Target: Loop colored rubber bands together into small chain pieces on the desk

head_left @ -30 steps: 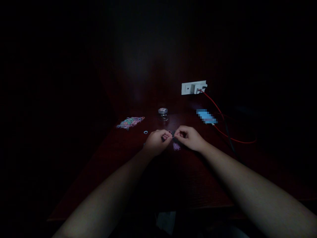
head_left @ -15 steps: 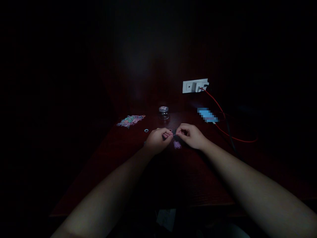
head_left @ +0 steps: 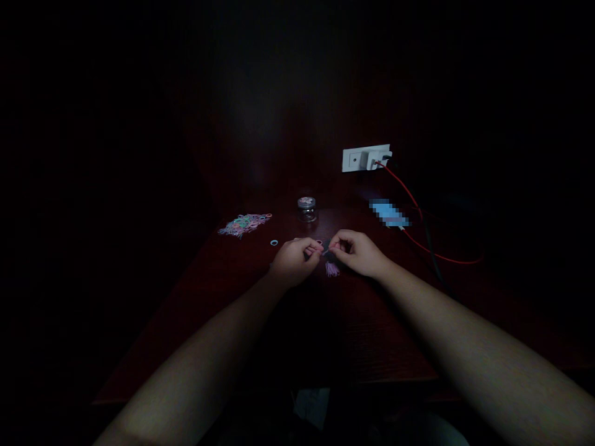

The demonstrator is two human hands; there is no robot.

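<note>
Slightly apart, both hands [head_left: 296, 262] pinch a small band [head_left: 325, 252], now slanting, nearly level a moment earlier.

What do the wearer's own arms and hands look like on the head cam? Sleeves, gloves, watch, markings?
Left forearm and right forearm: bare, no sleeves in view. Left hand and right hand: ungloved. No watch, bracelet, markings or attached cables visible on either arm. Too dim and small to rule out a thin ring.
</note>
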